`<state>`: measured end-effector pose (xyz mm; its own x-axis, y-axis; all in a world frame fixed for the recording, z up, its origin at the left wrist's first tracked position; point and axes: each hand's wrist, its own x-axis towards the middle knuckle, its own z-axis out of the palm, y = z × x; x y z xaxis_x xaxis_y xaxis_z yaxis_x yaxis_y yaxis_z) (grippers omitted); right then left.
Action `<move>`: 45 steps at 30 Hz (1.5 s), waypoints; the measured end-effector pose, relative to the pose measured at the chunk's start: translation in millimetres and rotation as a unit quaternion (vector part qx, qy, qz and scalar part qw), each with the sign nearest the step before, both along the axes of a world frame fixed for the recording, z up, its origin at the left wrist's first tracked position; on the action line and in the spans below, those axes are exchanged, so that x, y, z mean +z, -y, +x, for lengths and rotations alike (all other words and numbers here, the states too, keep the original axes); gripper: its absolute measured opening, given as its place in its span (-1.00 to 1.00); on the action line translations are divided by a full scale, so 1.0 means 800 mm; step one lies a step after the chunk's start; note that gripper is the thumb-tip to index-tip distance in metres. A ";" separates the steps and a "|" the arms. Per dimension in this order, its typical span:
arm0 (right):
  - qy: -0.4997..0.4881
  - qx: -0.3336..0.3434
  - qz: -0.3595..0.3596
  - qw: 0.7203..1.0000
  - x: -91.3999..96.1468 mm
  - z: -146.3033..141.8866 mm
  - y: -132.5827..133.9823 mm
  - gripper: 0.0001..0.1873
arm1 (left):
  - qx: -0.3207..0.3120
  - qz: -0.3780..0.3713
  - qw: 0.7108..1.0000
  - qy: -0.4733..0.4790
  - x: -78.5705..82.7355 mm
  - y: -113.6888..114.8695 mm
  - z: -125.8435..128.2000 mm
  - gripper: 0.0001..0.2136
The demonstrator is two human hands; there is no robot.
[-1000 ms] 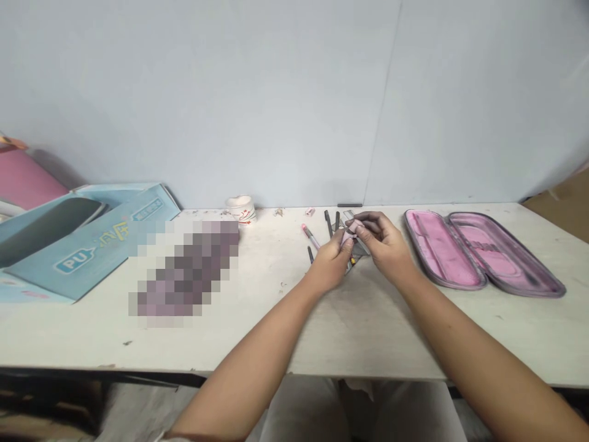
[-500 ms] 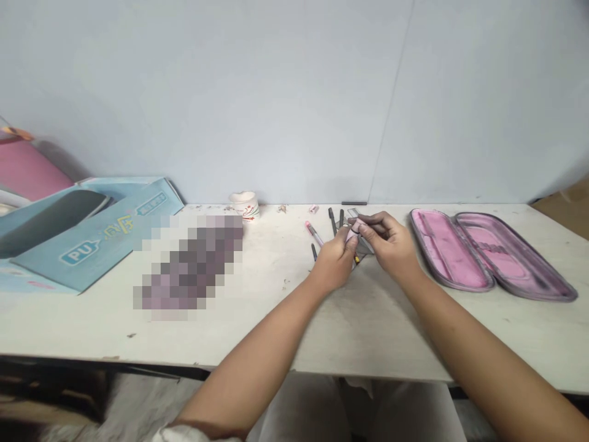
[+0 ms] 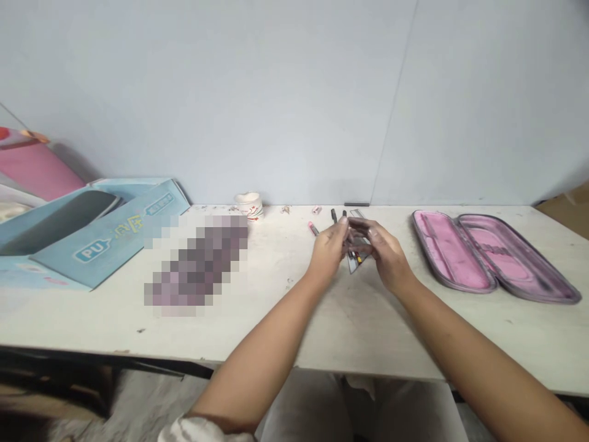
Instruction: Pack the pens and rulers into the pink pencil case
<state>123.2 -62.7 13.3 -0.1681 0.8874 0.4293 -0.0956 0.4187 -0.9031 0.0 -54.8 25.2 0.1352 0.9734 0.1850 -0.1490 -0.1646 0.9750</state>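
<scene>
- While both forearms reach in from the lower edge of the frame, the left hand (image 3: 327, 250) and the right hand (image 3: 385, 255) meet just right of centre, raised slightly above the desk (image 3: 322, 331).
- Right grip: fingers curled and pressed together, pinching a small dark item (image 3: 358, 223); its exact kind cannot be told.
- Left grip: fingertips drawn together and touching the left end of the same item; whether they clamp it cannot be told.
- Key relation: the small dark item lies between the two grips, its long axis running left to right across the frame, and the right hand covers more of it.
- Directly under the hands a clear ruler (image 3: 355, 263) lies on the desk, slanting from upper right to lower left, with coloured pen tips beside it.
- Two dark pens (image 3: 334, 215) lie just above the left hand; a pink pen (image 3: 313, 228) lies to its upper left.
- An open pink pencil case (image 3: 453, 255) lies at right of frame, near the right hand and apart from it; no contents are visible in either half.
- A paper cup (image 3: 249, 205) stands at the rear edge, left of centre; a blue box (image 3: 115, 230) lies at far left.
</scene>
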 end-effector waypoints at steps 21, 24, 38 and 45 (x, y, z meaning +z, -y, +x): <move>-0.141 0.239 -0.296 0.914 -0.025 -0.020 -0.003 -0.46 | -0.047 -0.160 0.910 0.380 0.010 -0.021 -0.037 -0.73; -0.137 0.238 -0.294 0.915 -0.025 -0.020 -0.003 -0.46 | -0.040 -0.165 0.907 0.384 0.010 -0.020 -0.037 -0.70; -0.073 0.097 -0.246 0.962 -0.001 0.001 -0.007 -0.67 | 0.029 -0.130 0.961 0.243 0.013 -0.016 0.003 -0.70; -0.099 -0.064 -0.192 0.974 0.008 0.109 0.008 -0.66 | -0.047 0.034 0.986 -0.158 0.001 -0.008 0.090 -0.67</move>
<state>210.4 -68.9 20.0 0.0068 0.9973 0.0736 -0.2523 0.0729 -0.9649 71.8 -48.7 25.6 0.2847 0.9409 0.1835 0.1438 -0.2312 0.9622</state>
